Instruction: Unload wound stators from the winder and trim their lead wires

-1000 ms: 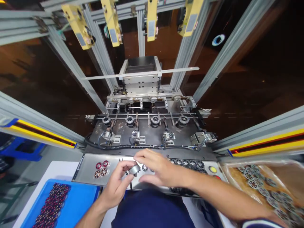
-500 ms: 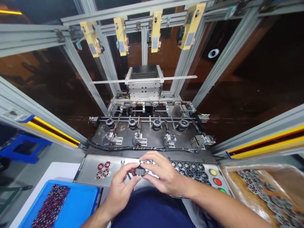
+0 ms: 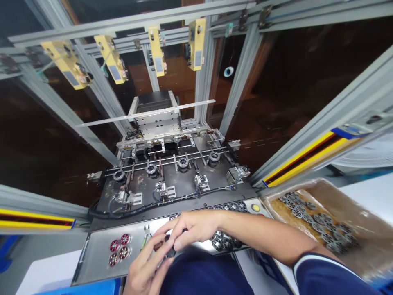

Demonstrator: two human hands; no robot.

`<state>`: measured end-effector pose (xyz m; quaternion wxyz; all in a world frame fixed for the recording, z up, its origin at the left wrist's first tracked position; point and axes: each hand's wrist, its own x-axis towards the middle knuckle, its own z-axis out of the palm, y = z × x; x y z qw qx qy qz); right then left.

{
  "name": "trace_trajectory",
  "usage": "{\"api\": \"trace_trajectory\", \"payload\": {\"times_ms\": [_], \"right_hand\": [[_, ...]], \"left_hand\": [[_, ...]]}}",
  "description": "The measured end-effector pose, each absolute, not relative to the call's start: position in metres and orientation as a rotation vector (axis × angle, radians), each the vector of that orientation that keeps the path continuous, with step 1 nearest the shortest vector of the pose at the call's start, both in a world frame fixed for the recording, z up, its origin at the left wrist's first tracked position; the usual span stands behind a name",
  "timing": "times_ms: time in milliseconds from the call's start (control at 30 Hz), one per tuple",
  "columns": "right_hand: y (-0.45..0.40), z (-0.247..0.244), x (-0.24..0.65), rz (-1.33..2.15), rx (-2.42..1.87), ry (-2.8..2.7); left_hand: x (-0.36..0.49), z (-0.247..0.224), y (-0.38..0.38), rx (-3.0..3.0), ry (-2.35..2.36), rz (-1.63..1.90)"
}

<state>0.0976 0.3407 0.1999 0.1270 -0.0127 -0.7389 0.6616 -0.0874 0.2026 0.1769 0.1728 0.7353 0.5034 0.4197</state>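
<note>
My left hand (image 3: 149,268) and my right hand (image 3: 193,229) meet low in the middle of the view, close to my body. Between their fingertips is a dark, round motor part (image 3: 170,252), mostly covered by the fingers. The left hand grips it from below and the left. From above, the fingers of my right hand close over it. Just left of the hands, a pair of cutting pliers (image 3: 146,234) with green handles lies on the metal tray (image 3: 95,256). Several red-wound stators (image 3: 123,239) rest farther left on that tray.
Several dark metal rotors (image 3: 218,241) lie right of my hands, partly behind my forearm. A yellow button (image 3: 255,207) sits beyond them. Fixtures (image 3: 183,163) line the black machine plate. A plastic-lined box (image 3: 331,188) of rotors stands right, a blue tray (image 3: 89,288) lower left.
The view has turned to the right, so the machine appears farther left. My fingers have shifted around the motor part, with the right hand now over it and more of it hidden.
</note>
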Motion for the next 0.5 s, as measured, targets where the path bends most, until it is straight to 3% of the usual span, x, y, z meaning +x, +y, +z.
{"api": "trace_trajectory", "payload": {"times_ms": [100, 200, 333, 500], "right_hand": [[0.35, 0.198, 0.104, 1.972, 0.026, -2.145], [0.389, 0.218, 0.132, 1.754, -0.091, -2.385], [0.482, 0.238, 0.194, 0.897, -0.98, -2.827], [0.568, 0.201, 0.25, 0.665, -1.474, -2.812]], "left_hand": [[-0.082, 0.168, 0.201, 1.853, 1.534, 1.279], [-0.088, 0.15, 0.2, 1.693, 1.651, 1.218], [-0.102, 0.106, 0.202, 1.548, 1.794, 1.004], [-0.089, 0.042, 0.207, 1.44, 1.705, 0.743]]}}
